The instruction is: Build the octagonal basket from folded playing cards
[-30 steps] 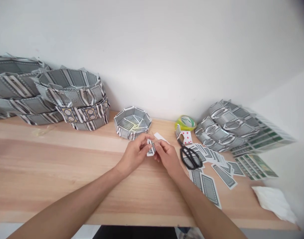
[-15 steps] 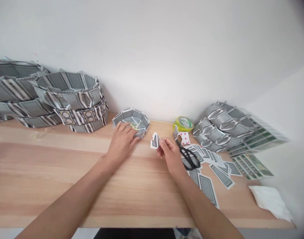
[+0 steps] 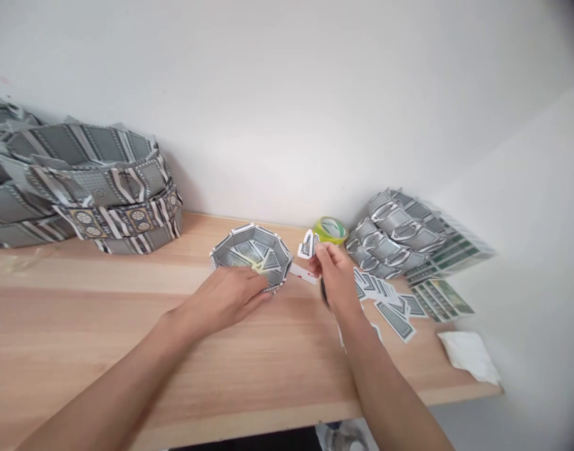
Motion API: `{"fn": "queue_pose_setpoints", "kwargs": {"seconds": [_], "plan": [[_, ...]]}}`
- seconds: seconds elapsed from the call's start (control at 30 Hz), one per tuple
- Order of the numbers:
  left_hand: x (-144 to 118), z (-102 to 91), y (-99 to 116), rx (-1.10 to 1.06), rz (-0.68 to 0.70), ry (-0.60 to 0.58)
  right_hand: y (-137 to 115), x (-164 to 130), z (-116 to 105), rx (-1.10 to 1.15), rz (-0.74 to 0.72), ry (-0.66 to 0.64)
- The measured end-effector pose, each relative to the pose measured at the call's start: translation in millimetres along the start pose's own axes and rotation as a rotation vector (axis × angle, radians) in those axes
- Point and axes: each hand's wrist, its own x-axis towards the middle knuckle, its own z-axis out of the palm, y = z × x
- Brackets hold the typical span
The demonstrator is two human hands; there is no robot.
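A small eight-sided bowl (image 3: 280, 241) folded from grey-backed playing cards sits on the table. My left hand (image 3: 228, 291) grips its near rim, the fingers reaching over the inside. Loose card pieces and a pale yellow strip lie in the bowl. To its right, my right hand (image 3: 331, 269) pinches a folded playing card (image 3: 307, 245), bent into a small pointed shape, above the table. Under that hand, black scissors (image 3: 324, 292) are mostly covered. A white card strip with red marks (image 3: 303, 274) lies between the bowl and my right hand.
Large woven card baskets (image 3: 136, 216) stand at the left along the wall, a smaller card basket (image 3: 390, 232) at the right. Near that are green-yellow tape (image 3: 330, 230), spread playing cards (image 3: 394, 319), green printed sheets (image 3: 444, 299) and a white tissue pack (image 3: 469, 355).
The view has shifted. With my left hand on it, the bowl has come nearer and to the right. My right hand has lifted the folded card a little, toward the tape.
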Motion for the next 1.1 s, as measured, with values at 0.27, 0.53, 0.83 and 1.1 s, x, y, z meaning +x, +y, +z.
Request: {"fn": "queue_pose_setpoints", "kwargs": {"seconds": [0.27,0.53,0.83,1.1], "plan": [[-3,-4.9,9,0.004,0.088,-0.059,-18,15,-6,-0.46,-0.139,-0.081],[-4,-3.5,12,-0.015,0.118,-0.085,-25,11,0,-0.717,-0.282,-0.123],[-3,-3.5,16,-0.027,0.112,-0.089,-21,12,3,-0.862,-0.4,-0.178],[-4,-1.4,15,-0.029,0.151,-0.031,-12,15,11,-1.011,-0.481,-0.194]]}}
